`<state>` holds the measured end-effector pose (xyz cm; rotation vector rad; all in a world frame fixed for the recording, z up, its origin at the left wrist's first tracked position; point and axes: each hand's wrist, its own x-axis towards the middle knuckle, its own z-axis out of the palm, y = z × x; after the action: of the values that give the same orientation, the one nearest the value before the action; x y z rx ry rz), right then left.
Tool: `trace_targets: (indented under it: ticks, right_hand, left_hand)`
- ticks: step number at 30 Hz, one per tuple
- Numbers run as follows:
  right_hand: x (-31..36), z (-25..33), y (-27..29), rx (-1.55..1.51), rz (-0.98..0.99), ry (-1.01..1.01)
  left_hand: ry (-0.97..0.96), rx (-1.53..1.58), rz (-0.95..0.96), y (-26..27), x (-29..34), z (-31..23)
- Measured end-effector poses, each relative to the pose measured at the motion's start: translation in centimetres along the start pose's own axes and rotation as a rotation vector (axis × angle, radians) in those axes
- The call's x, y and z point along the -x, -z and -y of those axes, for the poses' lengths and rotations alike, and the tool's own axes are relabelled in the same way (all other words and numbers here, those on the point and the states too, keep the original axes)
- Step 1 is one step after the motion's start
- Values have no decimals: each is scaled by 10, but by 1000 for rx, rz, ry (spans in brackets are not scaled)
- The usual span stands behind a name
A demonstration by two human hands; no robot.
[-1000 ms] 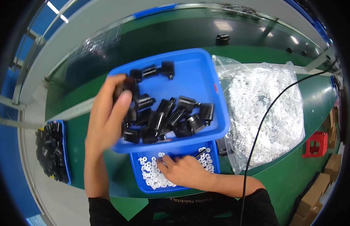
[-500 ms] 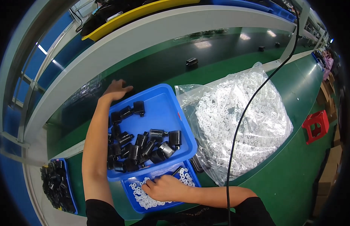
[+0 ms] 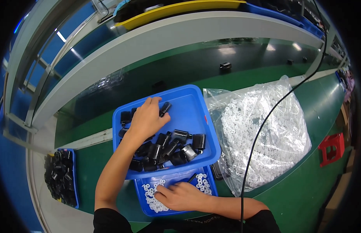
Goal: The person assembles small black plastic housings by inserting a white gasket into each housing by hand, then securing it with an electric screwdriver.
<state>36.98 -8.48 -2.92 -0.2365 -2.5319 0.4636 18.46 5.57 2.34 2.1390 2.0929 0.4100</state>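
Note:
My left hand (image 3: 147, 117) is over the far side of the large blue tray (image 3: 187, 101), thumb and fingers apart around a dark cylindrical part (image 3: 165, 109). A firm grip on it does not show. Several black cylindrical parts with narrower ends, such as one black part (image 3: 198, 142), lie heaped in the tray's near half. My right hand (image 3: 182, 197) is in the smaller blue tray (image 3: 141, 202), among small white rings (image 3: 204, 183). Its fingers are curled together at the rings, and what they pinch is hidden. A thin dark stick (image 3: 192, 178) lies beside that hand.
Right of the trays lies a clear plastic bag (image 3: 265, 132) full of white rings, with a black cable (image 3: 255, 143) hanging across it. Beyond runs a dark belt (image 3: 196, 73) carrying a black part (image 3: 225, 66). A bin of black parts (image 3: 60, 176) is at left, a red stool (image 3: 331, 149) at right.
My left hand has come back from over the belt into the large tray. My right hand stays at the rings. The whole view has shifted, moving the trays and bag rightward.

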Motion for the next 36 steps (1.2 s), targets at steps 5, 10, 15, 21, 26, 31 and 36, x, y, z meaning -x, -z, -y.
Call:
trace_targets:
  ticks: [5,10,15,21,26,31,36]
  right_hand:
    - [8,3,14,-48,15,10]
    - [-4,0,47,-235,-158,62]
    - [-7,-11,68,-442,-333,-128]
    - [-17,-10,59,-342,-328,-274]
    - [-19,-8,47,-208,-242,-221]
    - [-16,-9,44,-155,-236,-216]
    - [-13,-10,41,-149,-230,-224]
  left_hand:
    - [6,404,152,33,62,-3]
    - [-20,1744,394,27,136,9]
    - [96,1681,185,2,173,-7]
    - [-112,1257,9,-18,182,-7]
    - [-120,1215,-28,-21,187,-10]
    - [-106,1215,-82,-27,191,-10]
    - [-200,1086,-41,-20,187,-6]
